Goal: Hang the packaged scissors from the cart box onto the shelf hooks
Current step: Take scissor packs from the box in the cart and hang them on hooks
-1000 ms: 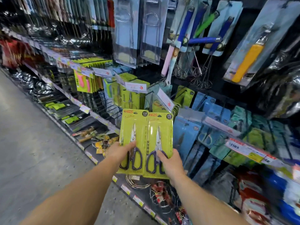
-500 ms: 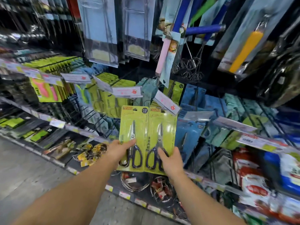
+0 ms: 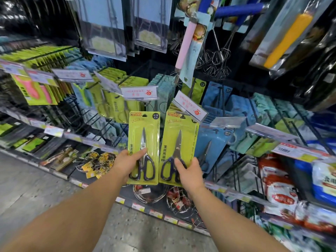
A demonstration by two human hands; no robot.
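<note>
Holding one packaged pair of scissors in each hand, you stand facing the shelf hooks with both cards raised upright side by side. Your left hand [image 3: 127,165] has its grip clamped on the lower part of the left scissors pack [image 3: 144,146], thumb across the front near the dark handles. Your right hand [image 3: 189,174] has its grip clamped on the lower part of the right scissors pack [image 3: 179,148], thumb laid over the handle loops. The right pack tilts slightly to the right, its top edge tucked just under a tilted price tag [image 3: 190,106] at the end of a hook, right in front of a row of matching yellow-green cards [image 3: 174,110] already hanging there. The left pack sits just left of that price tag, apart from it, with its hang hole clear of any hook. Blue packs [image 3: 216,139] hang just right of the price tag; whisks [image 3: 214,60] and a pink-handled utensil [image 3: 185,46] hang above it. Below it, wire items [image 3: 145,193] lie on the bottom shelf.
</note>
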